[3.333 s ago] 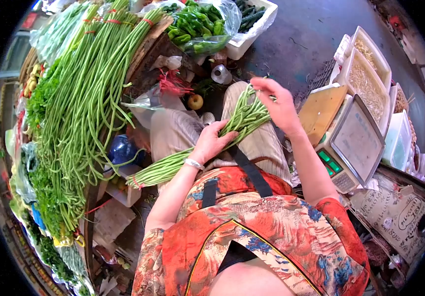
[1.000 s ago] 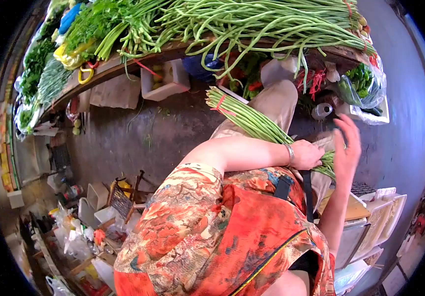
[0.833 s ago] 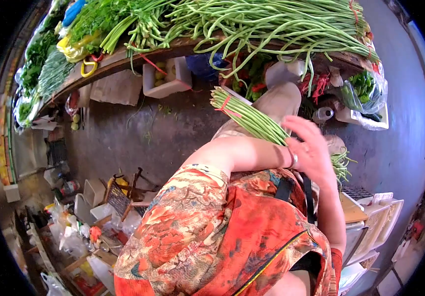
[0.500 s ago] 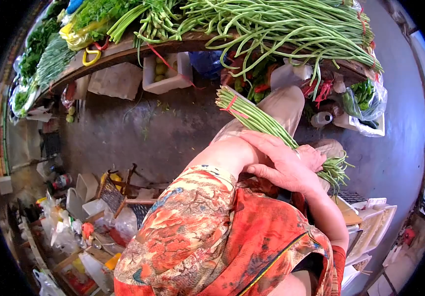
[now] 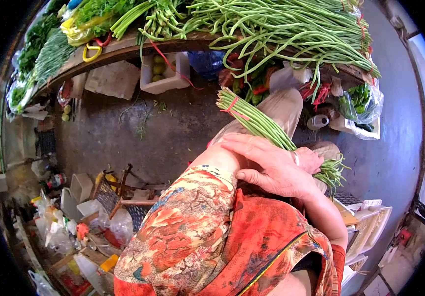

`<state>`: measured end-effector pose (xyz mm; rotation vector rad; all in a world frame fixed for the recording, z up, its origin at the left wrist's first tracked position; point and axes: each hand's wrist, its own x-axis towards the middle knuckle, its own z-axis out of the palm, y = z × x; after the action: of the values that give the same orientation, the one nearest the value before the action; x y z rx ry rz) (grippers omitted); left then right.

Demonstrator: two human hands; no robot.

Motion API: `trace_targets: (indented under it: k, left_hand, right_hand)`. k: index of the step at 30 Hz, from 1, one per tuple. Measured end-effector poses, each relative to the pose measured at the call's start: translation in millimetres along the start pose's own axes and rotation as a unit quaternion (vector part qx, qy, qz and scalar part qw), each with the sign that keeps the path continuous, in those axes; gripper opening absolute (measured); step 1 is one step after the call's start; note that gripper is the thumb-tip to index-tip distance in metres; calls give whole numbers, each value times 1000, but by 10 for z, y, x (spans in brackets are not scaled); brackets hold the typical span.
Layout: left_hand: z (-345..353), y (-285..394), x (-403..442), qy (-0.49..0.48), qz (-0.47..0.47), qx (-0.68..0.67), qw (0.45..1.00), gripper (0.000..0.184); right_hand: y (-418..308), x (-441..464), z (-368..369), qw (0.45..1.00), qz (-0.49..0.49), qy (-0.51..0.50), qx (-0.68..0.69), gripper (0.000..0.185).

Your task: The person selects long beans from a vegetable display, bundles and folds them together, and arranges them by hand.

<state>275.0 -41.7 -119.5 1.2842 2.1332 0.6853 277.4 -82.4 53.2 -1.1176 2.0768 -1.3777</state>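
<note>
A bundle of long green beans [image 5: 264, 121], bound near its upper end with a red tie, lies slantwise over my knees. My left hand [image 5: 309, 160] is closed around its lower part, and curled bean tips [image 5: 332, 171] stick out beyond. Across my left forearm rests my right hand [image 5: 267, 165], its fingers stretched out and its thumb apart, with nothing in it. It covers part of the left wrist, where a small pale band [image 5: 296, 159] shows.
A wooden stall edge [image 5: 118, 48] ahead carries heaped long beans [image 5: 281, 29] and leafy greens [image 5: 96, 15]. Under it stand a white foam box [image 5: 165, 86] and a bottle [image 5: 317, 122]. Clutter with a plastic basket [image 5: 108, 195] is at lower left; foam boxes [image 5: 373, 227] at right.
My right hand has slid a little to the left along my left forearm, away from the beans. The left hand keeps its hold on the bundle. The view has shifted slightly.
</note>
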Motion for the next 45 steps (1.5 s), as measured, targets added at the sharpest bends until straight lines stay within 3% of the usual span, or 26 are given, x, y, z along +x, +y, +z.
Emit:
trace_targets:
  k: [9, 24, 27, 28, 32, 41, 45]
  left_hand:
    - [-66, 21, -50, 12, 11, 0, 1000, 37]
    - [-76, 30, -24, 6, 15, 10, 1000, 38]
    - [-31, 12, -8, 16, 8, -22, 1000, 38]
    - [100, -57, 8, 59, 35, -39, 997, 38]
    - [-33, 18, -24, 24, 8, -40, 999, 34]
    - [42, -18, -4, 47, 29, 5, 998, 33]
    - [4, 10, -15, 42, 27, 17, 999, 32]
  right_hand:
    - [6, 73, 45, 994, -105, 25, 11, 45]
    - [-10, -48, 12, 994, 8, 93, -59, 32]
    - [-19, -6, 3, 995, -1, 88, -47, 32]
    - [-38, 28, -13, 996, -7, 78, -30, 33]
    - [96, 128, 43, 998, -60, 12, -12, 36]
    - [234, -15, 70, 994, -16, 93, -64, 26]
    - [179, 0, 68, 994, -40, 91, -50, 30]
